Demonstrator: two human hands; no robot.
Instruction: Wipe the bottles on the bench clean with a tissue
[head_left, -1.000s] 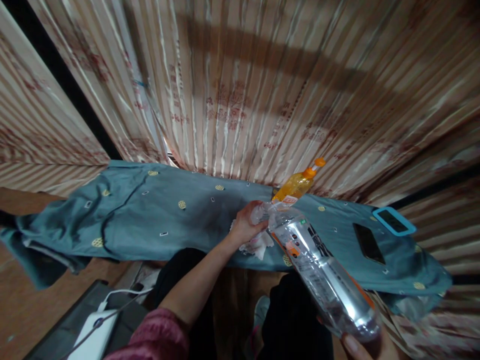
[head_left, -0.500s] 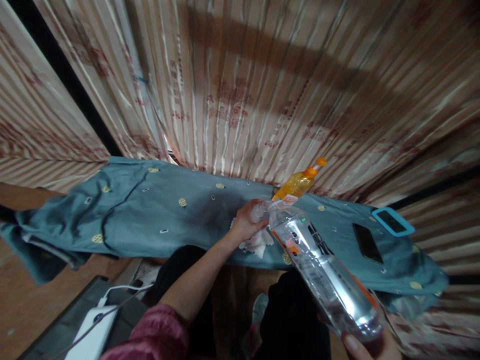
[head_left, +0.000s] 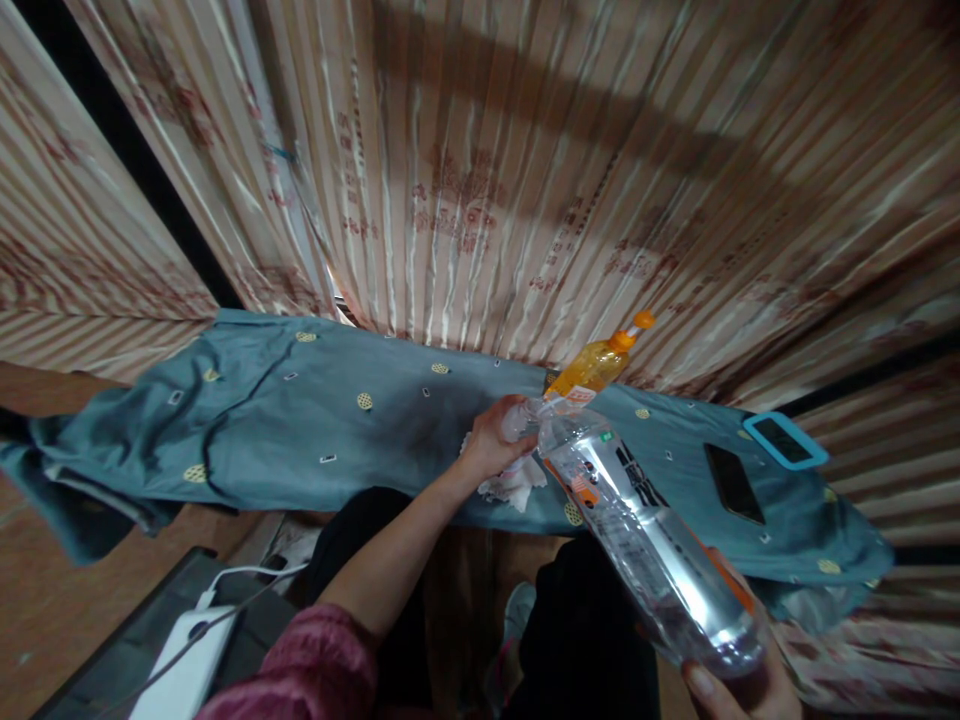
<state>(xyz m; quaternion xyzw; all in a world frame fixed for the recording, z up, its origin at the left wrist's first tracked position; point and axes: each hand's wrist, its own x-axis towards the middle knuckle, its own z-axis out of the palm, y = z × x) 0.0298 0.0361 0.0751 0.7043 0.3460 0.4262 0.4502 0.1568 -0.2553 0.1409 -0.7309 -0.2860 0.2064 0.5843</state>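
A large clear plastic bottle (head_left: 645,530) with a silver and orange label lies tilted across my view, its neck to the upper left. My left hand (head_left: 491,440) is closed around the neck end. Its base rests in my right hand (head_left: 739,670), with the thumb in front and fingers behind the far side. Just beyond the neck stands a smaller bottle of orange liquid (head_left: 589,368) with an orange cap. A crumpled white tissue (head_left: 514,483) lies on the cloth beneath my left hand.
A grey-green patterned cloth (head_left: 397,430) covers the narrow table. To the right lie a dark phone (head_left: 733,483) and a blue-framed device (head_left: 786,441). A striped curtain (head_left: 480,180) hangs behind. At lower left, a white power bank (head_left: 184,660) with a cable sits on a dark surface.
My right hand's fingers now show along the far side of the bottle near its base, where they were hidden before. The bottle and my left hand stay nearly in place.
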